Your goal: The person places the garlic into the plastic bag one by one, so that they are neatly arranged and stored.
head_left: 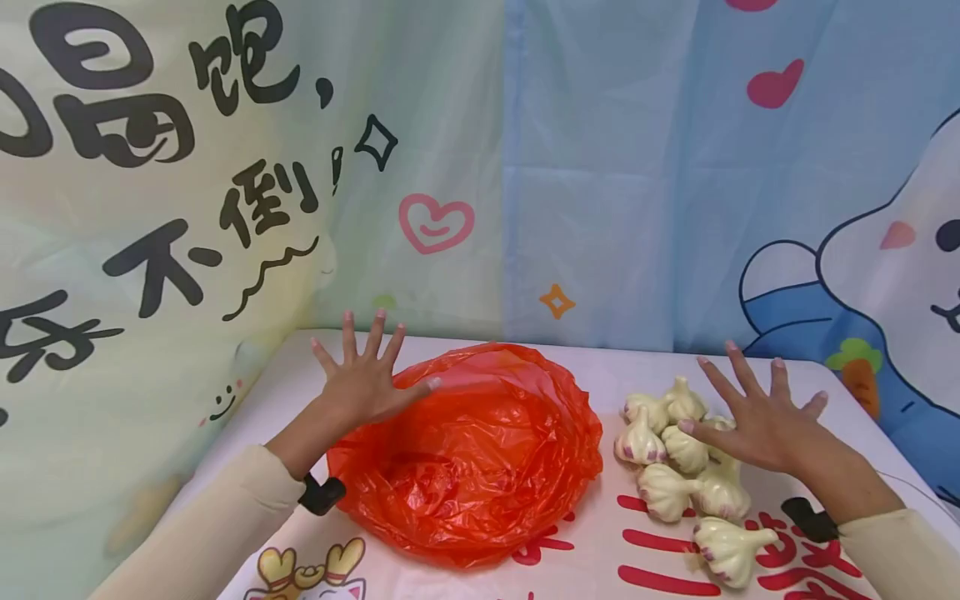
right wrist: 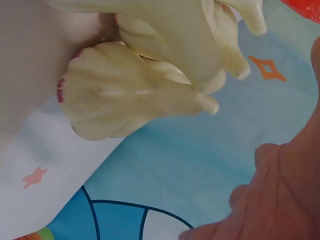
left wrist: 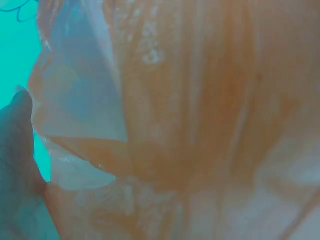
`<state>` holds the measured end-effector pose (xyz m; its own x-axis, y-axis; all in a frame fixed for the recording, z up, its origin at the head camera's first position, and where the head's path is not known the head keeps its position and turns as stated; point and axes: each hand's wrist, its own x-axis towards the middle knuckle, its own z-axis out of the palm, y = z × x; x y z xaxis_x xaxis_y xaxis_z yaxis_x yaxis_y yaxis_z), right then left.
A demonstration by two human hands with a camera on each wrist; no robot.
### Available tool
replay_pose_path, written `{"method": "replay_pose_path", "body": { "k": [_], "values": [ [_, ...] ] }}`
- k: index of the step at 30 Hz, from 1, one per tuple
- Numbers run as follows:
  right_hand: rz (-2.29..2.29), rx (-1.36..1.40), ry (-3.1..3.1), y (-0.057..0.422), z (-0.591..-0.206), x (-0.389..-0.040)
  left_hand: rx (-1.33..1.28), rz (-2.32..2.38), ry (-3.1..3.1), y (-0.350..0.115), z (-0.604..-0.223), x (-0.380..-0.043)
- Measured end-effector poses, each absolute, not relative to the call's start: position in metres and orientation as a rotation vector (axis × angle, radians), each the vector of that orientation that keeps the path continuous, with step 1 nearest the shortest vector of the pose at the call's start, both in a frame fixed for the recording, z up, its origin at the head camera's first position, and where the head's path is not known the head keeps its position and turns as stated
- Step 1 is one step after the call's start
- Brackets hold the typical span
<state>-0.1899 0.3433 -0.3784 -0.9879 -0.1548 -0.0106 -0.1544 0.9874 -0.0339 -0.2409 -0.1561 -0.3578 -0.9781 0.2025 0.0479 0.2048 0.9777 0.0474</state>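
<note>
A red plastic bag [head_left: 480,467] sits on the table with its mouth spread wide into a round bowl shape. My left hand [head_left: 363,387] is raised over the bag's left rim, fingers straight and spread, holding nothing. In the left wrist view the bag's thin film [left wrist: 215,100] fills most of the picture, with part of the hand at the left edge. On the right lies a pile of several garlic bulbs [head_left: 667,492], cream with purplish bases. My right hand [head_left: 776,425], fingers spread, hovers over the pile's right side. Garlic [right wrist: 125,92] shows large in the right wrist view, apart from the palm.
The white table [head_left: 600,375] carries a printed mat with red lettering [head_left: 663,540] and a cartoon cat [head_left: 307,575]. A printed fabric curtain [head_left: 585,208] hangs behind the table and along the left. Each wrist wears a black strap mount [head_left: 810,518].
</note>
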Motion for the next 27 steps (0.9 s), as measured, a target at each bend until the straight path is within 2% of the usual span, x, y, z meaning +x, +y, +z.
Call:
{"method": "replay_pose_path", "body": {
  "k": [17, 27],
  "values": [
    [-0.327, -0.264, 3.095, 0.369, -0.375, -0.157, -0.481, -0.400, -2.931, -0.179, -0.362, -0.228],
    [-0.499, -0.172, 3.072, 0.372, -0.392, -0.140, -0.491, -0.704, -2.898, -0.194, -0.374, -0.223]
  ]
}}
